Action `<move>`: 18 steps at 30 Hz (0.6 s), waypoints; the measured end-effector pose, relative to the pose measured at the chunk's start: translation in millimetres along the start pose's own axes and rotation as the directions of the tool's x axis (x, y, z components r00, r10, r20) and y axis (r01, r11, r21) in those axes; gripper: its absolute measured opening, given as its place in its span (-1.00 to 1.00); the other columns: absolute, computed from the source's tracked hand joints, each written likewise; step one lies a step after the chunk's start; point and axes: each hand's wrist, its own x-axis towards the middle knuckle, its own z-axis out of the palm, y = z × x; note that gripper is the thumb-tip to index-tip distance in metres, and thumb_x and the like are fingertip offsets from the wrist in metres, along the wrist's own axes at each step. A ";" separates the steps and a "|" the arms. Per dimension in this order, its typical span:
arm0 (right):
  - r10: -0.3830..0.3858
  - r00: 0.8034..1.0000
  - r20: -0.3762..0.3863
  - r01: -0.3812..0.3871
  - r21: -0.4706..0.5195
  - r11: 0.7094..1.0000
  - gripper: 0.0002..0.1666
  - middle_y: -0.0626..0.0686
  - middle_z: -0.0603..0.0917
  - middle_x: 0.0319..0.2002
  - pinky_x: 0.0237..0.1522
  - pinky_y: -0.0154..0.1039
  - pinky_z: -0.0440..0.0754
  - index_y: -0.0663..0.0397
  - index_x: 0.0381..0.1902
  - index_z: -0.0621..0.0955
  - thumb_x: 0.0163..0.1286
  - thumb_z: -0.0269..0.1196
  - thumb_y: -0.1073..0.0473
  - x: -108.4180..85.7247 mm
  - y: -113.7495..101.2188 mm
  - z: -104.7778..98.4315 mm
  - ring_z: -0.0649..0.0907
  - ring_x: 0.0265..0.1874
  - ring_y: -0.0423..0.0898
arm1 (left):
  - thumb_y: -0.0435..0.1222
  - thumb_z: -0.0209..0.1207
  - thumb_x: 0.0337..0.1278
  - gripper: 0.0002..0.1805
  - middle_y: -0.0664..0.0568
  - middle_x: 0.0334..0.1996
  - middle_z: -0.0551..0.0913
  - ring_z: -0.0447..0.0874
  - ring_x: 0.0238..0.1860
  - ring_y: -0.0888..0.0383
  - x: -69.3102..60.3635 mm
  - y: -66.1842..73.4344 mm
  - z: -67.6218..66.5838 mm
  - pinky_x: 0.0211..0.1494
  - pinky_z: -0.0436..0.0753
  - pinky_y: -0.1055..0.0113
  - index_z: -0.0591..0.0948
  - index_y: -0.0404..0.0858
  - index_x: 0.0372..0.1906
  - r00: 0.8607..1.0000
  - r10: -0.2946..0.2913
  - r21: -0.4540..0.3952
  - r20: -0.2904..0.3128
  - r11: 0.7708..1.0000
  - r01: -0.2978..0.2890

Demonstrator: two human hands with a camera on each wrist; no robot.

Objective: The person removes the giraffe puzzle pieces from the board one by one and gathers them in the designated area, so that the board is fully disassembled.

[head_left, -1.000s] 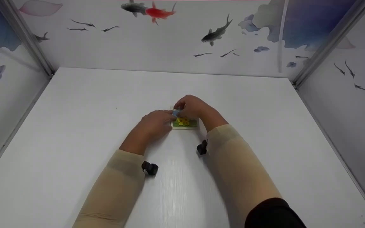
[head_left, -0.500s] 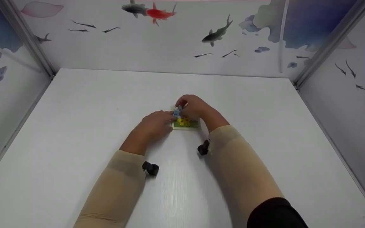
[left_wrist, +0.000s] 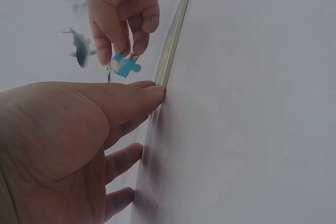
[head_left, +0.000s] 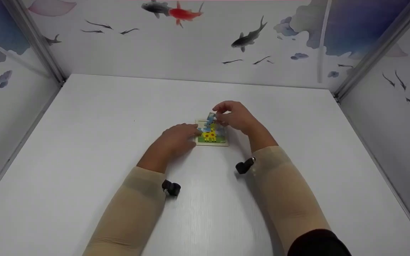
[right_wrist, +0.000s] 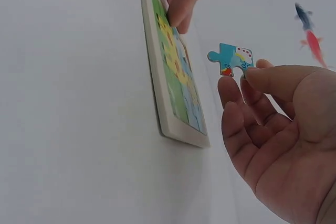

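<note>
Across the foreground, table [head_left: 201,217]: white, carrying the puzzle board [right_wrist: 178,128] flat.
Left hand [head_left: 180,138]: touching the board's left edge with fairly straight fingers, not wrapped round; probably steadying.
Board as container: shallow and pale-rimmed; likely stiff and light enough to slide if nudged, so best braced at the rim.
Fitted pieces [head_left: 210,136]: lying inside the rim, showing a yellow giraffe on green, with some blue; apparently leaving a pale patch bare toward the far left corner.
Right hand [head_left: 238,116]: pinching a loose piece [right_wrist: 227,59] between thumb and fingers.
Piece's place: raised clear of the board, near its far side.
Piece's handling: thin, probably stiff and very light, perhaps slick on the printed face; likely weakest at the knob.
Where to hold: by a plain edge, keeping knob and notch free.
Back wall [head_left: 126,53]: printed with fish.
</note>
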 end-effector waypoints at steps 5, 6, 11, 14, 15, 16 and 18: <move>0.014 0.999 -0.049 -0.010 0.089 0.996 -0.76 0.02 0.69 0.12 0.16 -0.18 0.79 -0.15 0.17 0.69 0.61 0.28 0.13 -8.7 13.3 -17.0 0.80 0.05 -0.06 | -0.12 0.14 0.59 -0.44 0.21 0.71 0.24 0.03 0.78 0.01 -0.5 1.0 0.4 0.81 0.08 -0.13 0.46 0.15 0.59 1.000 0.007 0.008 -0.002 1.000 -0.007; 0.026 0.998 -0.059 -0.021 0.094 0.995 -0.77 0.01 0.71 0.13 0.18 -0.18 0.79 -0.16 0.15 0.70 0.62 0.28 0.12 -10.9 15.2 -20.5 0.80 0.06 -0.07 | -0.13 0.14 0.59 -0.44 0.21 0.71 0.23 0.03 0.78 0.02 -0.1 1.2 0.8 0.81 0.08 -0.12 0.46 0.15 0.59 1.000 0.009 0.014 -0.003 1.000 -0.009; 0.079 0.993 -0.088 -0.069 0.106 0.992 -0.78 -0.04 0.73 0.18 0.26 -0.15 0.76 -0.17 0.14 0.73 0.62 0.28 0.09 -17.3 24.0 -34.3 0.78 0.09 -0.07 | -0.13 0.14 0.59 -0.43 0.20 0.72 0.22 0.03 0.78 0.01 0.7 2.0 1.8 0.81 0.07 -0.12 0.45 0.15 0.59 1.000 0.011 0.029 -0.002 1.000 -0.011; 0.094 0.990 -0.104 -0.083 0.101 0.991 -0.76 -0.03 0.71 0.20 0.24 -0.17 0.76 -0.17 0.16 0.72 0.64 0.25 0.09 -18.5 29.8 -40.4 0.77 0.08 -0.06 | -0.13 0.13 0.60 -0.43 0.18 0.72 0.22 0.02 0.78 0.00 -0.3 1.9 1.5 0.81 0.07 -0.12 0.45 0.13 0.60 1.000 0.018 0.036 -0.002 0.999 -0.018; 0.098 0.989 -0.113 -0.087 0.100 0.991 -0.76 -0.03 0.71 0.20 0.23 -0.17 0.76 -0.18 0.16 0.72 0.64 0.25 0.09 -19.0 31.7 -42.1 0.76 0.08 -0.06 | -0.13 0.13 0.60 -0.43 0.18 0.72 0.22 0.03 0.78 0.00 -0.6 2.0 1.4 0.81 0.07 -0.12 0.44 0.13 0.60 1.000 0.020 0.040 -0.003 0.999 -0.020; 0.097 0.988 -0.121 -0.086 0.100 0.991 -0.76 -0.03 0.71 0.20 0.22 -0.18 0.76 -0.18 0.17 0.72 0.64 0.24 0.09 -19.4 33.8 -43.8 0.76 0.08 -0.05 | -0.13 0.13 0.60 -0.43 0.18 0.72 0.22 0.03 0.78 0.00 -1.0 2.1 1.2 0.81 0.08 -0.12 0.44 0.13 0.60 1.000 0.022 0.043 -0.005 0.999 -0.021; 0.091 0.986 -0.142 -0.076 0.106 0.991 -0.74 -0.01 0.70 0.19 0.20 -0.20 0.76 -0.17 0.19 0.71 0.65 0.23 0.10 -19.7 38.1 -47.4 0.75 0.07 -0.05 | -0.13 0.12 0.61 -0.43 0.18 0.72 0.23 0.04 0.78 0.01 -1.4 2.4 0.8 0.81 0.08 -0.12 0.44 0.12 0.60 1.000 0.025 0.050 -0.009 0.998 -0.025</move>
